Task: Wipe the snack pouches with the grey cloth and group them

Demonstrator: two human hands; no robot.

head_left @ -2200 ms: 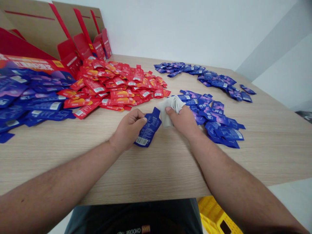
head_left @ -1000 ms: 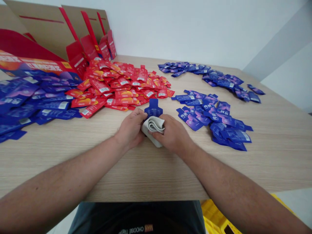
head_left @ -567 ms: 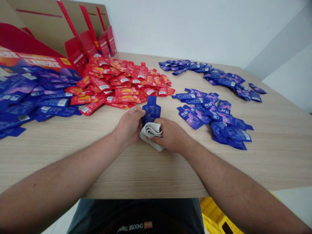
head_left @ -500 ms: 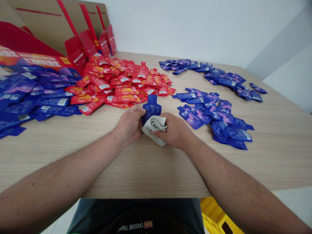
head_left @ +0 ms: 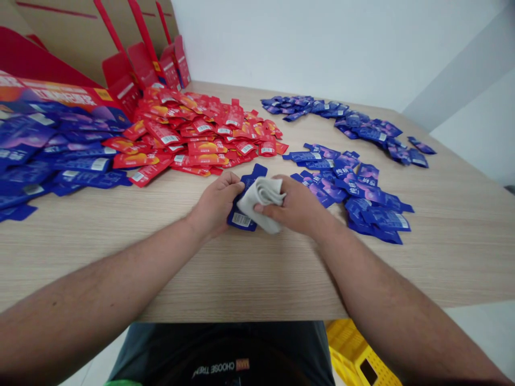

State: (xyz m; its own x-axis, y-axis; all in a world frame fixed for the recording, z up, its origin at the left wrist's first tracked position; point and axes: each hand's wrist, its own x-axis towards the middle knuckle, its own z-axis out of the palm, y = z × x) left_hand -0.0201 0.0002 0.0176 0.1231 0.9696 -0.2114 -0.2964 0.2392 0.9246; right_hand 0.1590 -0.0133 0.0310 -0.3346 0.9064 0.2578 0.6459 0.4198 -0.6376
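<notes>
Between the thumb and fingers of my left hand is a blue sachet, its barcode end toward me and its narrow neck pointing away. My right hand grips a folded pale grey cloth, which lies against the sachet's face and covers its right side. Just to the right of my right hand lies a loose pile of blue-purple sachets. Beyond my left hand spreads a large heap of red sachets.
Another heap of blue sachets lies at the left, before red-and-brown cardboard boxes. A row of blue sachets runs along the back right of the wooden table. Below the front edge stands a yellow plastic crate.
The cloth has moved slightly up and right across the sachet. The sachet has tilted, so its barcode end now shows below the cloth. Both hands keep their holds.
</notes>
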